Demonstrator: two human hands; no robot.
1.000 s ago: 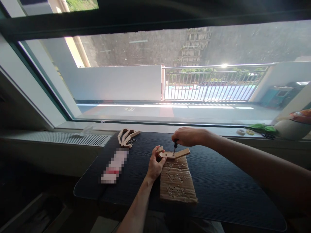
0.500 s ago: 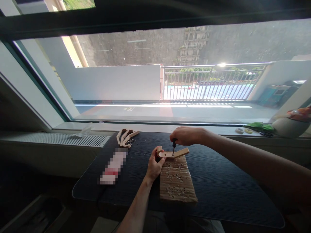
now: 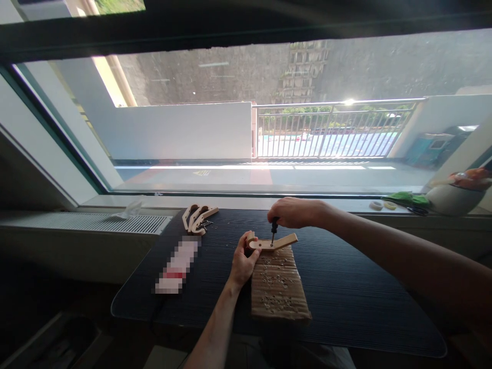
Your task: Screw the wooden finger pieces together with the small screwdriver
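Head view: a wooden hook (image 3: 283, 242) lies across the far end of a corrugated brown slab (image 3: 280, 284), which runs toward the worktop's (image 3: 357, 287) near edge. The left hand (image 3: 243, 264) pinches the hook's curled end, thumb in front. The right hand (image 3: 294, 212) is curled around a screwdriver (image 3: 274, 226), held almost upright, its tip on the hook; screw or bare hole is too small to tell. Compared with a second ago, hands and hook keep their arrangement, so work at this spot seems unfinished. More hooks (image 3: 200, 217) and small metal pieces (image 3: 206, 224) lie by the worktop's far left corner; a pixelated strip (image 3: 177, 266) lies nearer the left edge.
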